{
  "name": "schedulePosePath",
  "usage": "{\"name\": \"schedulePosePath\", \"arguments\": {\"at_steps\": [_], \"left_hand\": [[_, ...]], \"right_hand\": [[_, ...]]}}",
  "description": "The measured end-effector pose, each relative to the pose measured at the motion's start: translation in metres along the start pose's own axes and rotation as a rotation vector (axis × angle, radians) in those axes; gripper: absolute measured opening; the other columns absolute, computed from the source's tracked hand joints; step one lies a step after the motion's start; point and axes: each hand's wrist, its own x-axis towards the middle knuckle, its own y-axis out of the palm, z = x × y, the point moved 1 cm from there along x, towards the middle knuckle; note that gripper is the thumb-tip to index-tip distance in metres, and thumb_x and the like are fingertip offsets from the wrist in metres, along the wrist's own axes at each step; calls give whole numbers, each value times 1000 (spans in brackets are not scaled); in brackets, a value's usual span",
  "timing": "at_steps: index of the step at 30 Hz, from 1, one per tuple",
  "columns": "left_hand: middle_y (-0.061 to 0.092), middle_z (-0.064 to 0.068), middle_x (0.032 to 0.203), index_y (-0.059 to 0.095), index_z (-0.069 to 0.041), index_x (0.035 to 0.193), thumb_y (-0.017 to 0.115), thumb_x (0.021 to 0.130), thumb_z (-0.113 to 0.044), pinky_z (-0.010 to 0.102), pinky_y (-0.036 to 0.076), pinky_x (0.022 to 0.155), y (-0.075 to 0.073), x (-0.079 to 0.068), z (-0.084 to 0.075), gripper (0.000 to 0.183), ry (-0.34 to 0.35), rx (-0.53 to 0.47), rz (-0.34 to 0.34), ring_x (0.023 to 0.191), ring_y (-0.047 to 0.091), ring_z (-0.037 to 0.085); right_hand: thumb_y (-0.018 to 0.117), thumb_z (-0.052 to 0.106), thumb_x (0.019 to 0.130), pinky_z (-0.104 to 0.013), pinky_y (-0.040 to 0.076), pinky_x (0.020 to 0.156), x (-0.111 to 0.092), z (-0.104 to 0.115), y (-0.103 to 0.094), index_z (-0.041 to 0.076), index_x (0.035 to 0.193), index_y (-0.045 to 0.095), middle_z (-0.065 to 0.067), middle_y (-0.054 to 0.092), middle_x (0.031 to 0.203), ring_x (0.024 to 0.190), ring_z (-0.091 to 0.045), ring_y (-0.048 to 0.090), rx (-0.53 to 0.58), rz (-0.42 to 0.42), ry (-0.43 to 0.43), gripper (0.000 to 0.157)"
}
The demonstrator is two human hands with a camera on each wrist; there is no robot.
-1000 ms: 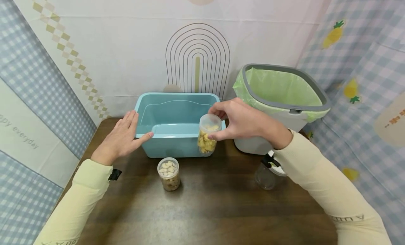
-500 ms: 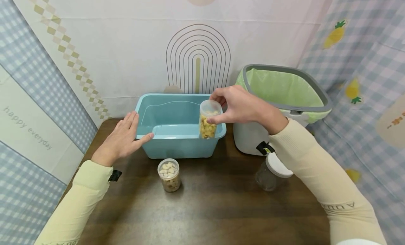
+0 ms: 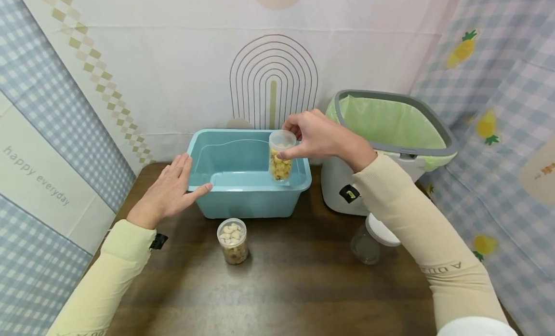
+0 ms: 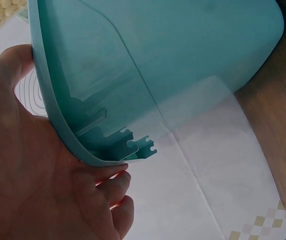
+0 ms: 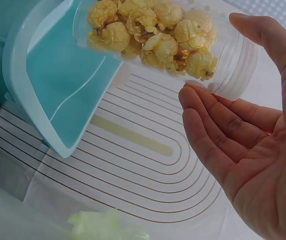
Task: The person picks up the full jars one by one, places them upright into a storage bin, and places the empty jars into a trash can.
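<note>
Blue plastic basin (image 3: 243, 187) lies lengthwise along the back edge of the desk (image 3: 277, 292), its long sides parallel to that edge and its left end a little in from the back left corner. Off its right end, only a narrow strip of wood parts it from the green-lined waste bin (image 3: 336, 186). Before its near wall, we see the cashew jar (image 3: 233, 242) upright on the desk, close to the basin but apart from it, with a broad stretch of wood running from there towards us. A wide gap leads rightwards to a white-lidded clear jar (image 3: 366, 247), partly covered by our right sleeve (image 3: 427, 230).

Our right hand (image 3: 321, 136) pinches the popcorn jar (image 3: 281, 163) by its top, thumb on one side and fingertips on the other. We have it over the right half of the basin's opening, inside the near rim; how deep its base sits, we cannot tell. Its long axis stands nearly vertical, lid up and base down, crossing the basin's length squarely.

Our left hand (image 3: 169, 191) rests at the basin's near left corner, fingers extended against the left rim, thumb reaching along the near rim.
</note>
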Motion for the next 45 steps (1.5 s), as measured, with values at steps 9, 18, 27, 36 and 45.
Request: {"name": "schedulePosePath", "arguments": {"at_steps": [9,18,27,36,45], "left_hand": [[-5,22,162,-2,3,154,29,92,-73,59,7,121,2,1,0,103,-5,18,12,151,-1,40],[-4,23,162,-1,4,154,30,93,-73,59,7,121,1,1,0,103,-3,15,3,151,-1,40],[-5,22,163,-2,4,154,30,92,-73,58,6,121,3,1,1,103,-6,14,7,151,-2,39],[-4,22,163,-1,4,153,31,92,-73,57,6,122,3,2,-2,103,-5,14,3,151,-2,40],[-2,22,163,0,4,153,31,92,-73,58,7,122,6,3,-3,104,-10,19,-11,151,0,40]], "right_hand": [[78,50,73,-26,51,69,19,-14,9,13,102,68,2,68,89,80,-14,61,-8,16,54,48],[75,52,75,-29,43,64,40,-25,13,12,94,66,-2,62,81,75,-18,52,-47,-12,99,46],[75,52,75,-30,45,67,63,-38,23,10,97,65,-3,63,89,84,-20,52,-26,36,173,49],[75,44,76,-29,46,67,86,-48,34,7,96,64,-5,63,89,80,-19,54,-16,66,207,44],[75,41,78,-29,40,58,103,-56,54,12,77,56,-1,50,74,68,-17,45,1,119,248,35]]}}
